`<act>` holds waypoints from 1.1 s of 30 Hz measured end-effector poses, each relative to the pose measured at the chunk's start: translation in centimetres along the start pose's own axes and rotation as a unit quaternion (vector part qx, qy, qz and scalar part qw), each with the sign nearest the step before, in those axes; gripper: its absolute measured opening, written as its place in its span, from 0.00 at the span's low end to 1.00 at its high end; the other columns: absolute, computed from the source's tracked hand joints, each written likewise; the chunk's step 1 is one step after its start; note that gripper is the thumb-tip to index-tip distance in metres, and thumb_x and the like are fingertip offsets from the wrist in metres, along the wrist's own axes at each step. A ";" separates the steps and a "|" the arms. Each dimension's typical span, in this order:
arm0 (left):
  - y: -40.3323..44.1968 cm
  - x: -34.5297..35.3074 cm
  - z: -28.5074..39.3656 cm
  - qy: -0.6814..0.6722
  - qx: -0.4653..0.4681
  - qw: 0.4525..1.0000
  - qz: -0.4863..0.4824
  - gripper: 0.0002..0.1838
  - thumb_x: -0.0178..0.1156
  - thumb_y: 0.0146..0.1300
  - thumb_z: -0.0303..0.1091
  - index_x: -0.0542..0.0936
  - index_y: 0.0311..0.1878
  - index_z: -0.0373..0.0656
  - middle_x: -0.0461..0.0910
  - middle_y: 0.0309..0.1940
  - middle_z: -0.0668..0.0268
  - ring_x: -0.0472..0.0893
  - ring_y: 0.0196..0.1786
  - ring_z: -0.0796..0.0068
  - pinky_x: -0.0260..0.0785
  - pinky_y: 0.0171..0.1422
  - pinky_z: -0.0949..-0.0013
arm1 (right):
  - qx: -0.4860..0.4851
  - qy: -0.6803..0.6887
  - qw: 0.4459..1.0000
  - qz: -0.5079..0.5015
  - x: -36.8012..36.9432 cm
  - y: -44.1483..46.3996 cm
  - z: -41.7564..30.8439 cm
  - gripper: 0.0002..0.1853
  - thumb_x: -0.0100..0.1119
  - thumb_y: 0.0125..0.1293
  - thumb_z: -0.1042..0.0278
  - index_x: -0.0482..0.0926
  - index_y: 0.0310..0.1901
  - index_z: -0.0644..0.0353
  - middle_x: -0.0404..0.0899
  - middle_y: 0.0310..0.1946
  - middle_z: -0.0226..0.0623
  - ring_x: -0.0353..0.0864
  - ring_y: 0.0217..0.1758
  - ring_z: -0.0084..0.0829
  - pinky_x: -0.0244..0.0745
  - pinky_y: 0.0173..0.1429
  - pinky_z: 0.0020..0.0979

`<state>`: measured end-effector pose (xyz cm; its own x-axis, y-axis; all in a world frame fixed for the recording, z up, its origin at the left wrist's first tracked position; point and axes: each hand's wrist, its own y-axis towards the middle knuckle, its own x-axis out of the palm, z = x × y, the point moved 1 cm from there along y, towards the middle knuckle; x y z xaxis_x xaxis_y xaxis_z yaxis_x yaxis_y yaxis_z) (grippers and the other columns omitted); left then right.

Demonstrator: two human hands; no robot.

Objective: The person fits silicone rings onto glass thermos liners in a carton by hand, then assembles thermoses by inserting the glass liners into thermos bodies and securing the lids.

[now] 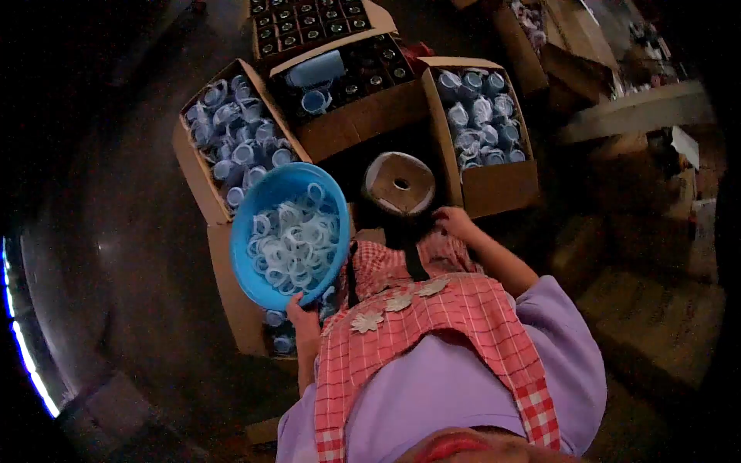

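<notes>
My left hand [299, 307] grips the near rim of a blue basin [243, 270]. Many translucent white plastic rings [293, 247] lie loose inside, and the basin tilts over the boxes on the left. Beside the right thigh, my right hand [457, 222] has its fingers curled together; whether something small is between them is hidden. Just beyond that hand sits a round reel [400, 184] with a brown face and a small centre hole.
Cardboard boxes of wrapped bluish cups stand at left [202, 181] and right [498, 189]. Ahead is a divided carton [355, 119] with a blue cup [315, 100] on it, and another carton [309, 31] of dark bottle-like items behind. More boxes [625, 170] fill the right.
</notes>
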<state>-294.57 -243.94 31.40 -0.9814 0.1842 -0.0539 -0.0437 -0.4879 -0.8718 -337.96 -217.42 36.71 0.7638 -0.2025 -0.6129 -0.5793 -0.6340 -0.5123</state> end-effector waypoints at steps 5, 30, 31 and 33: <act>0.8 1.3 3.9 0.207 0.345 0.915 -0.021 0.15 0.58 0.53 0.33 0.71 0.41 0.34 0.72 0.30 0.63 0.72 0.32 0.68 0.67 0.41 0.66 | -0.038 0.041 0.979 0.197 -6.7 0.2 -7.7 0.11 0.54 0.58 0.74 0.77 0.43 0.62 0.79 0.35 0.40 0.78 0.33 0.26 0.73 0.36 0.27; 9.1 28.5 6.8 0.115 0.253 0.961 -0.013 0.19 0.51 0.58 0.45 0.78 0.36 0.36 0.77 0.38 0.54 0.77 0.39 0.58 0.69 0.44 0.60 | -0.190 -0.227 0.949 -0.104 -8.8 23.8 4.6 0.20 0.58 0.52 0.56 0.76 0.47 0.53 0.76 0.42 0.44 0.72 0.48 0.45 0.69 0.50 0.39; 7.7 31.0 8.5 -0.058 0.039 0.994 0.079 0.16 0.53 0.56 0.42 0.77 0.37 0.38 0.76 0.39 0.55 0.76 0.42 0.59 0.68 0.46 0.60 | -0.103 -0.152 0.973 -0.140 -11.3 24.4 2.3 0.18 0.58 0.53 0.55 0.78 0.45 0.54 0.76 0.42 0.44 0.74 0.46 0.44 0.70 0.49 0.39; 7.3 33.6 9.7 0.275 0.452 0.848 0.035 0.20 0.62 0.43 0.31 0.73 0.42 0.38 0.75 0.39 0.53 0.75 0.41 0.56 0.68 0.44 0.57 | -0.031 -0.080 0.983 -0.161 -11.6 29.0 4.2 0.18 0.58 0.54 0.55 0.78 0.44 0.55 0.76 0.42 0.44 0.74 0.45 0.44 0.70 0.47 0.39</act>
<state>-329.72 -249.56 27.96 -0.7623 0.3775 -0.5258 -0.3591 -0.9225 -0.1417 -364.82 -230.30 26.46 0.8471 0.1332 -0.5145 -0.2926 -0.6914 -0.6606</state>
